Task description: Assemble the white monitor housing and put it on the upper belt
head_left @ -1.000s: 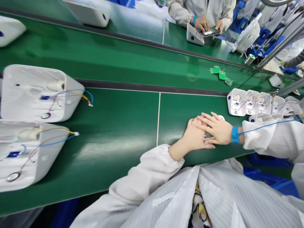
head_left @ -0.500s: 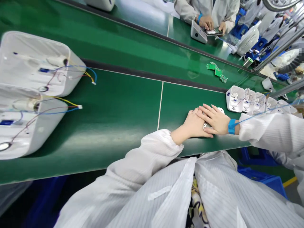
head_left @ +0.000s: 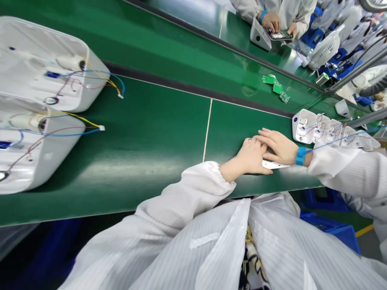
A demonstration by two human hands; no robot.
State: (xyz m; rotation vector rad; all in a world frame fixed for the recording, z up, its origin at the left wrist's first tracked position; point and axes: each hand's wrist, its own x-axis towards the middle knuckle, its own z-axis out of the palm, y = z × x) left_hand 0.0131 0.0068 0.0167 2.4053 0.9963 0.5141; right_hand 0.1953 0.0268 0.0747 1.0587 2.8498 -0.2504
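My left hand (head_left: 251, 157) bends around the near end of a flat white plastic panel (head_left: 273, 164), low over the green bench. Its thumb lies along the panel's near side. From the right, my right hand (head_left: 279, 146) reaches over the same panel, with its fingers long and close together against the left fingers. Its thumb is near the panel's top edge. Most of the panel is hidden beneath the hands, so its full shape cannot be made out. A blue wrist strap (head_left: 300, 156) with a cord circles my right wrist.
Two large open white housings (head_left: 69, 92) with loose wires stand at the left. Several similar housings (head_left: 303, 127) line up at the right. Green circuit boards (head_left: 276, 86) lie beyond a dark rail. Across the bench, a person's hands (head_left: 273, 24) work near a small fan (head_left: 325, 48).
My right hand has shifted up and drawn its fingers closer together. A white panel edge now shows between the hands, where a shiny patch was visible before. The view has shifted slightly.
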